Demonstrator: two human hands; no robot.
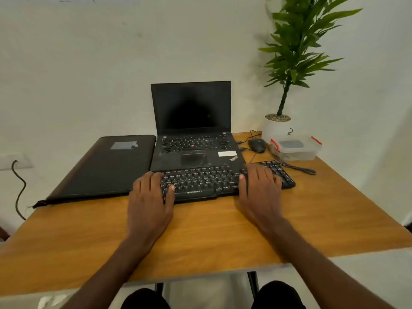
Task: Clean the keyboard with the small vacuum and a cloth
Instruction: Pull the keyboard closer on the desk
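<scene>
Both hands, left (149, 198) and right (259, 190), are resting flat-fingered, gripping nothing, on the keyboard (200, 180); cleaning looks unstarted. No vacuum or cloth is showing near the fingers.

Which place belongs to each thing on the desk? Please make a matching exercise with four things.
Things:
1. black external keyboard
2. black flat laptop sleeve
3. clear plastic box with red clips
4. black computer mouse

Places:
A. left of the open black laptop
B. in front of the white plant pot
C. under both hands
D. between laptop and box

Pairs: 1-C, 2-A, 3-B, 4-D
</scene>
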